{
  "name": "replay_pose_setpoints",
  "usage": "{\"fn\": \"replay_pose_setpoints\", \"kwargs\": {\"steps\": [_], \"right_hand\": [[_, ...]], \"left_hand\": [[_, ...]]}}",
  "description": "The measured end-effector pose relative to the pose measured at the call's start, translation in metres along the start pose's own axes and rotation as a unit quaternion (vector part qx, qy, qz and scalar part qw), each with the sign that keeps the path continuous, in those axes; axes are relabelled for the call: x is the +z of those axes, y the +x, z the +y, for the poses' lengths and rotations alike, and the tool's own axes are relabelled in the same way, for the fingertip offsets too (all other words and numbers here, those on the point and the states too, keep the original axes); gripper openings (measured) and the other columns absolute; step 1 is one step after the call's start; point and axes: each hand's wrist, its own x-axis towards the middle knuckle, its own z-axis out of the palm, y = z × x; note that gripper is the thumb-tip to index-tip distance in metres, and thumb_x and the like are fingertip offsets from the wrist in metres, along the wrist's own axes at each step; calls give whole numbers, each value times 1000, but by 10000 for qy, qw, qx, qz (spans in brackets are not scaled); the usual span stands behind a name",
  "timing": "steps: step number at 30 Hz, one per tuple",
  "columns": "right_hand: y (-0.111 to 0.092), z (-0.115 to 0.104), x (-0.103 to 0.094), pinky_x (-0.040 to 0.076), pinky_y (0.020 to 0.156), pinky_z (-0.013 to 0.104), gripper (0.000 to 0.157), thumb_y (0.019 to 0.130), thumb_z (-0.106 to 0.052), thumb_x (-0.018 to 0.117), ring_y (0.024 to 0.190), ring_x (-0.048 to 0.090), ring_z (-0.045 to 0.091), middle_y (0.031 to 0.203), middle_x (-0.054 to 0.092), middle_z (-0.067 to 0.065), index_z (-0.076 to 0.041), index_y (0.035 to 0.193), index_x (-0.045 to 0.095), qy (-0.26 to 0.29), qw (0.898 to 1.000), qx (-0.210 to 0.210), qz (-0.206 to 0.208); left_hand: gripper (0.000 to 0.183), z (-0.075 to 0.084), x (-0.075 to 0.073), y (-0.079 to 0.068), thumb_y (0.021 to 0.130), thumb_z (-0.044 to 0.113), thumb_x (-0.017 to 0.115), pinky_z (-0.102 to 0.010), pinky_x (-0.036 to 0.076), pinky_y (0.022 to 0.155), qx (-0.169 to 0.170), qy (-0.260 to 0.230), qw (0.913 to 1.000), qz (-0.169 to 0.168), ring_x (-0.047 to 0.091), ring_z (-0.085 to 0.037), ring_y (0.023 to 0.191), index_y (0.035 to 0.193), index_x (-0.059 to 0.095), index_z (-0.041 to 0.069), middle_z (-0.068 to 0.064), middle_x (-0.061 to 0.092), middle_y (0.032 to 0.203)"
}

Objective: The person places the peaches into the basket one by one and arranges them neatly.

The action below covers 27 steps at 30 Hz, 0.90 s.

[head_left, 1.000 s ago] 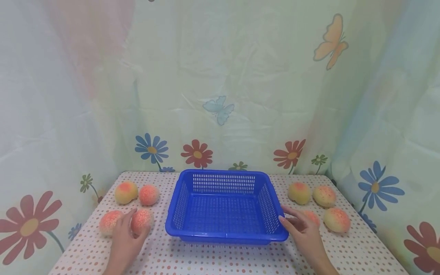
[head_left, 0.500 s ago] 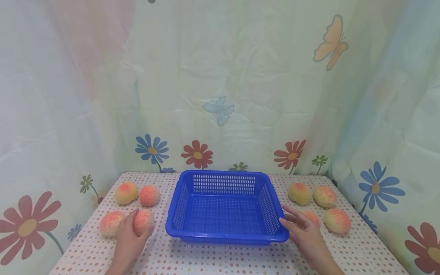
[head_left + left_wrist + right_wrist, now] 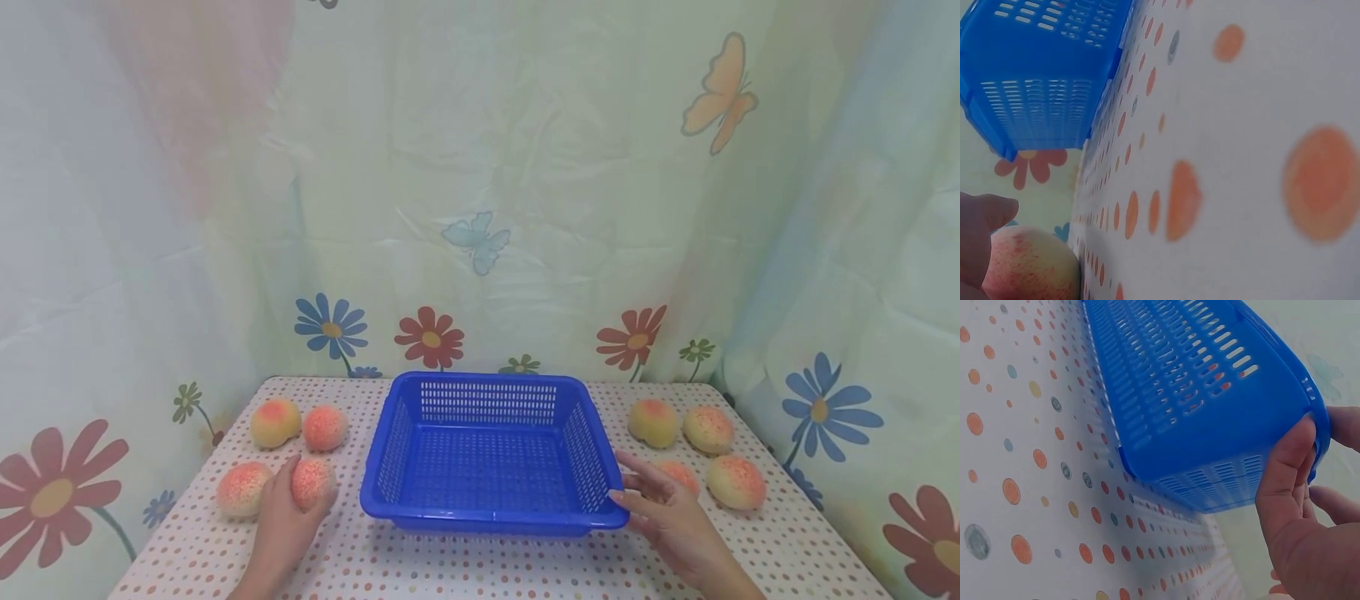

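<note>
In the head view, my left hand (image 3: pixel 285 517) is around the near peach (image 3: pixel 312 483) left of the basket, fingers on its left and thumb at its right. The left wrist view shows my thumb (image 3: pixel 1000 211) over that pale, red-speckled peach (image 3: pixel 1032 265), which sits on the table. A blue plastic basket (image 3: pixel 495 517) with slotted walls stands in the middle. My right hand (image 3: pixel 671 517) pinches its right rim near the front corner. In the right wrist view, the thumb and fingers of this hand (image 3: pixel 1300 519) lie on both sides of the rim (image 3: pixel 1300 372).
Three more peaches lie on the left, including one yellow peach (image 3: pixel 275 422) at the back. Several lie on the right, such as the near one (image 3: pixel 736 482); another peach (image 3: pixel 678 475) is partly behind my right hand. A floral curtain (image 3: pixel 480 167) surrounds the dotted tablecloth (image 3: pixel 420 571).
My right thumb has slid slightly toward the front along the basket rim, and the right hand has lowered a little. The left hand stays at the same peach; basket and peaches keep their places.
</note>
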Motion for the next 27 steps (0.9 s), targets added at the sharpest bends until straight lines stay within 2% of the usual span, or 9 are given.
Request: {"fn": "replay_pose_setpoints", "kwargs": {"steps": [8,16,20,23,27], "right_hand": [[0,1,-2,54,86,42,73,83,-15,71,104,61,27,120,52,13,-18,146,34,42,9998,41,-181],[0,1,-2,53,89,44,74,83,-13,70,106,60,29,120,51,14,-17,146,32,190,9993,26,-320],[1,3,-3,53,89,44,73,83,-13,70,106,60,28,120,50,14,-17,146,33,185,9994,36,-289],[2,3,-3,53,89,43,72,83,-14,70,106,60,28,122,49,13,-18,146,34,164,9995,44,-253],[2,3,-4,53,90,43,72,83,-14,70,107,60,27,122,49,13,-18,146,34,162,9995,53,-263]], "left_hand": [[90,-4,2,5,86,46,63,-64,22,107,-67,-177,9998,74,18,-45,138,151,11,12,-25,16,152],[88,-4,2,7,84,41,67,-63,26,106,-291,-414,9986,122,21,-44,138,150,16,12,-23,20,152],[92,-6,0,7,82,46,68,-62,31,104,-399,-632,9972,70,25,-44,136,151,16,14,-23,20,152],[93,-7,-2,5,81,49,68,-58,38,101,-377,-730,9966,95,33,-42,132,150,17,14,-21,23,152],[90,-7,-2,3,79,50,69,-42,52,86,-298,-817,9960,183,47,-33,119,148,23,15,-18,31,148]]}}
